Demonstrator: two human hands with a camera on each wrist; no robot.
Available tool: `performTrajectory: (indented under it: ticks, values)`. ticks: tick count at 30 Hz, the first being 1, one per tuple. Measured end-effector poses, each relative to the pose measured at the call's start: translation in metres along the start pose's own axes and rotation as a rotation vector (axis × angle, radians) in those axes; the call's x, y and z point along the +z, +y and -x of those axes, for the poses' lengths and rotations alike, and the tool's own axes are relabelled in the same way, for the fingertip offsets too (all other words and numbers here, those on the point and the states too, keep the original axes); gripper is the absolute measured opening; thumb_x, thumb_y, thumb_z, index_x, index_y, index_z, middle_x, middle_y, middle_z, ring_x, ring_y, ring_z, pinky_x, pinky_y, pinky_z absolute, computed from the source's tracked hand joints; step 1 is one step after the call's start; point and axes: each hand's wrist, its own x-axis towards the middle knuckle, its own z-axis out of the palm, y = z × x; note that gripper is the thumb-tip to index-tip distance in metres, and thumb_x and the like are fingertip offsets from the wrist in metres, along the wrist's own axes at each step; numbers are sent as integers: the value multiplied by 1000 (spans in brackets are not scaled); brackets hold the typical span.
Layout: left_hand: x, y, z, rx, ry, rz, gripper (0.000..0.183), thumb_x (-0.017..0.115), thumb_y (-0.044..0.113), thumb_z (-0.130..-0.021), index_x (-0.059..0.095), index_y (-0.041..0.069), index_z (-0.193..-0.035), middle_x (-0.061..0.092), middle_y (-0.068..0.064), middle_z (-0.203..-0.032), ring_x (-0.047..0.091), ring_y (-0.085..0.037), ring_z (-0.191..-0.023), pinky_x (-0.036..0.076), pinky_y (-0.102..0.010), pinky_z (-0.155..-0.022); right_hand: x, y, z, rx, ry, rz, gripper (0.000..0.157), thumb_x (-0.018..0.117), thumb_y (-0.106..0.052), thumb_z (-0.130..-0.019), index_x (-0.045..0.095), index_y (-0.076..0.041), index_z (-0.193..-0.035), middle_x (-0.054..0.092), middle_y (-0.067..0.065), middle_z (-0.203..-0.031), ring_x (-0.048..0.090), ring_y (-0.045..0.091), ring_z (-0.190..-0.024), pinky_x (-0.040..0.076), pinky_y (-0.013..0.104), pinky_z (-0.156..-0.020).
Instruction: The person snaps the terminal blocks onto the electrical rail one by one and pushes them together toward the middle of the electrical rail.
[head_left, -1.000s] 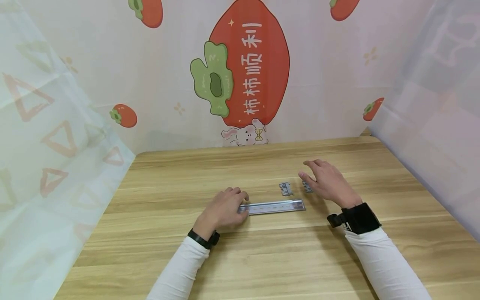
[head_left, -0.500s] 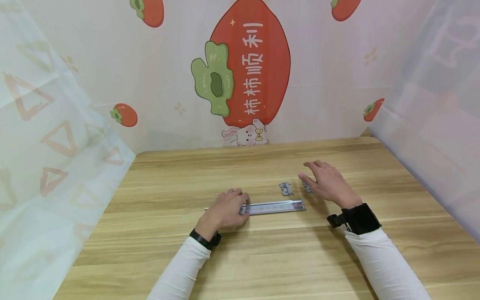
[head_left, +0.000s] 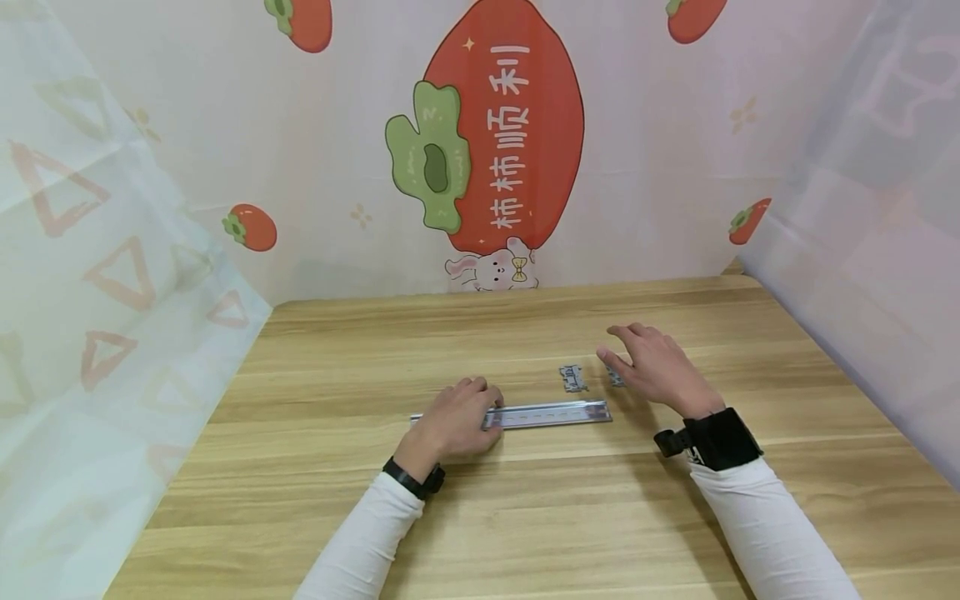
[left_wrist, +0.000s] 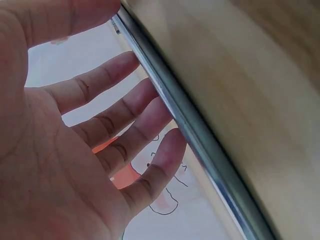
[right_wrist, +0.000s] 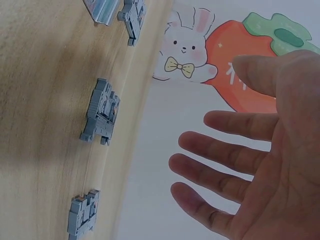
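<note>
A slotted metal DIN rail (head_left: 555, 413) lies on the table, left to right. My left hand (head_left: 453, 421) grips it toward its left end, thumb at the near edge and fingertips along the far edge. The rail's side (left_wrist: 192, 130) runs past the fingertips in the left wrist view. My right hand (head_left: 656, 367) hovers with loosely spread fingers and holds nothing. Under it a grey terminal block (head_left: 615, 377) is partly covered. Left of that lies another terminal block (head_left: 573, 378), just beyond the rail. The right wrist view also shows a third terminal block (right_wrist: 83, 215).
The wood-grain table (head_left: 525, 517) reaches back to a white curtain (head_left: 330, 167) printed with persimmons and a rabbit. More curtain (head_left: 112, 250) hangs along the left, and a pale sheet (head_left: 862, 233) borders the right edge.
My left hand has shifted slightly right along the rail, and the rail's left end now shows beyond the hand. My right hand has hardly moved.
</note>
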Motion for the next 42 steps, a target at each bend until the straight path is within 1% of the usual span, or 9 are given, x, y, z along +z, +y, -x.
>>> performTrajectory:
  ticks: [7, 12, 18, 22, 25, 30, 35, 42]
  values:
    - [3, 2, -1, -1, 3, 0, 32, 56, 38, -85, 58, 19, -111, 47, 4, -99, 43, -13, -87, 39, -33, -75, 0, 0, 1, 0, -1, 0, 63, 38, -52, -94, 44, -3, -133, 46, 24, -129, 41, 42, -119, 27, 56, -96]
    - [2, 2, -1, -2, -1, -9, 32, 57, 37, -85, 59, 19, -111, 46, 4, -99, 43, -13, -88, 39, -33, -75, 0, 2, 1, 1, 0, 10, 59, 43, -48, -93, 46, -3, -131, 47, 24, -128, 42, 41, -118, 28, 55, -95]
    - [1, 2, -1, -3, -3, -9, 33, 58, 38, -85, 59, 19, -112, 47, 3, -100, 43, -14, -87, 40, -32, -74, 0, 6, 2, -2, -17, 13, 53, 52, -40, -91, 49, -3, -128, 48, 23, -126, 44, 40, -116, 30, 55, -94]
    - [1, 2, -1, -1, -3, -4, 34, 59, 37, -85, 60, 18, -113, 47, 2, -100, 43, -14, -87, 40, -32, -74, -1, 7, 3, -7, -34, 15, 52, 58, -35, -88, 50, -2, -127, 49, 22, -125, 45, 41, -115, 31, 55, -93]
    - [1, 1, -1, 1, -1, -2, 34, 59, 37, -85, 60, 18, -112, 47, 2, -100, 44, -14, -87, 40, -32, -74, -1, 9, 4, -12, -47, 5, 54, 64, -32, -83, 51, -1, -126, 50, 22, -124, 46, 40, -114, 32, 54, -93]
    - [1, 1, 0, 5, -1, -1, 35, 59, 38, -85, 60, 18, -113, 47, 2, -100, 43, -14, -87, 40, -32, -74, 1, 11, 4, -4, -95, -1, 58, 72, -27, -76, 51, -2, -125, 50, 20, -125, 46, 39, -114, 33, 53, -93]
    - [1, 1, -1, 8, 2, -2, 35, 59, 38, -85, 60, 18, -113, 47, 2, -100, 43, -14, -87, 40, -32, -73, 5, 13, 4, -9, -135, 6, 57, 72, -20, -76, 51, -2, -126, 49, 19, -127, 45, 38, -116, 33, 51, -94]
    - [1, 1, -1, 9, 2, -2, 34, 59, 38, -85, 60, 18, -113, 48, 2, -101, 43, -14, -87, 39, -31, -73, 10, 14, 4, -17, -145, 18, 54, 70, -18, -77, 51, -2, -126, 48, 21, -128, 45, 40, -115, 33, 51, -94]
